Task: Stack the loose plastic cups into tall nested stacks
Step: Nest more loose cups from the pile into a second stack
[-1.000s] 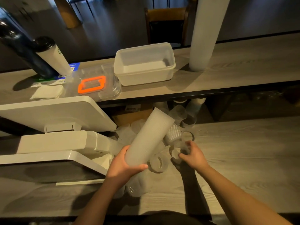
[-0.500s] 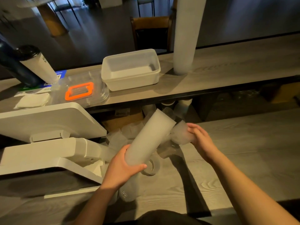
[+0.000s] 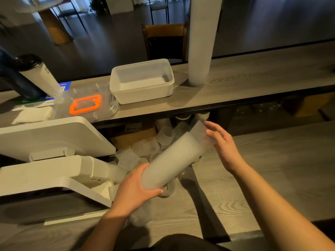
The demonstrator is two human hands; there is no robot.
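Over the lower wooden counter (image 3: 253, 178), your left hand (image 3: 134, 192) grips the base of a tilted nested cup stack (image 3: 168, 163). Your right hand (image 3: 223, 145), fingers straight, presses a frosted cup (image 3: 201, 134) onto its upper end. Loose cups (image 3: 145, 147) lie behind it.

Tilted cup stack (image 3: 170, 160) in left hand (image 3: 134, 191), right hand (image 3: 222, 142) at its top end

No legible text or labels.
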